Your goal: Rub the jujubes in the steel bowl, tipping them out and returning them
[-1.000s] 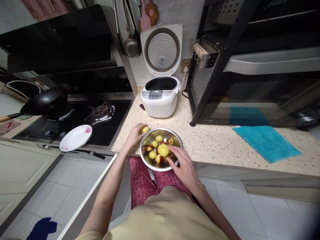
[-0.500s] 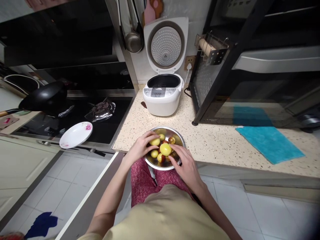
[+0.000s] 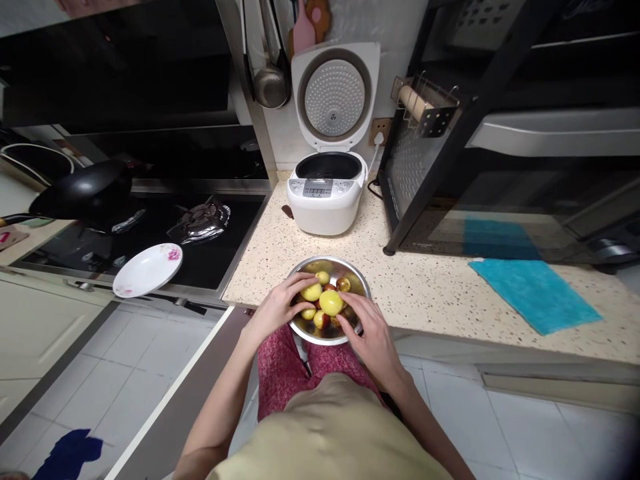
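A round metal bowl [image 3: 361,279] sits at the counter's front edge in front of me. Several jujubes [image 3: 321,320], yellow-green with red-brown patches, lie in it. My left hand [image 3: 278,304] reaches over the left rim, thumb and fingers closed around a yellow-green jujube [image 3: 311,292]. From the right, my right hand [image 3: 371,329] grips another smooth yellow jujube [image 3: 331,303] between thumb and fingertips, above the others. Both hands partly cover the bowl's sides.
Behind the bowl stands a white rice cooker [image 3: 326,207] with its lid up. To the left are a stove [image 3: 220,257], a black wok [image 3: 83,193] and a white plate [image 3: 148,270] overhanging the stove edge. A blue cloth [image 3: 537,293] lies right, before an oven. A drawer [image 3: 185,393] stands pulled out.
My view has shifted slightly. Both hands keep their hold on the two jujubes over the bowl, with hardly any movement.
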{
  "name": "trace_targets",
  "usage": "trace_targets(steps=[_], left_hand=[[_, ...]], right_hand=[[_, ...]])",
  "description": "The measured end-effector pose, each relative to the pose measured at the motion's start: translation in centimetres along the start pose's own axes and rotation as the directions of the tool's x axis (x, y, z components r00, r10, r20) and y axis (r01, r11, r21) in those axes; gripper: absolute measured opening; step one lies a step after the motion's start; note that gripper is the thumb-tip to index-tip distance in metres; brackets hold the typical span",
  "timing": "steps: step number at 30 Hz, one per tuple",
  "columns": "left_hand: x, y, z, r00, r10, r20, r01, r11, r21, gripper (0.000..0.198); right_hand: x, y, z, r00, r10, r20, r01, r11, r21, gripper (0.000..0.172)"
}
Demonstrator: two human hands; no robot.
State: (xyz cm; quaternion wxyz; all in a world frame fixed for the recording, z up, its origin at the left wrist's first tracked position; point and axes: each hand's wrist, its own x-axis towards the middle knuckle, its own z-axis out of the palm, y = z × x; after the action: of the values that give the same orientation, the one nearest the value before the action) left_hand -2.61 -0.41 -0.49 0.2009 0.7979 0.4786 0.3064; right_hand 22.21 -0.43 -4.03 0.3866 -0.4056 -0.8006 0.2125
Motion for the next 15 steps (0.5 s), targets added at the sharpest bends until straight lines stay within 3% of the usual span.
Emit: trace_targets(steps=[9,15], left_hand=[[-2.8,1.7,0.0,0.978,-0.116,-0.173,0.126,0.991,0.047,0.049],[-3.9,1.8,1.4,0.942,-0.108,-0.317,0.140,0.987,0.081,0.051]], right_hand=[[0.2,-0.2,0.2,0.999,-0.002,-0.034,0.001,1.000,-0.006,0.035],[0.3,-1.6,-3.0,0.970,-0.112,-0.215,0.118,0.993,0.015,0.037]])
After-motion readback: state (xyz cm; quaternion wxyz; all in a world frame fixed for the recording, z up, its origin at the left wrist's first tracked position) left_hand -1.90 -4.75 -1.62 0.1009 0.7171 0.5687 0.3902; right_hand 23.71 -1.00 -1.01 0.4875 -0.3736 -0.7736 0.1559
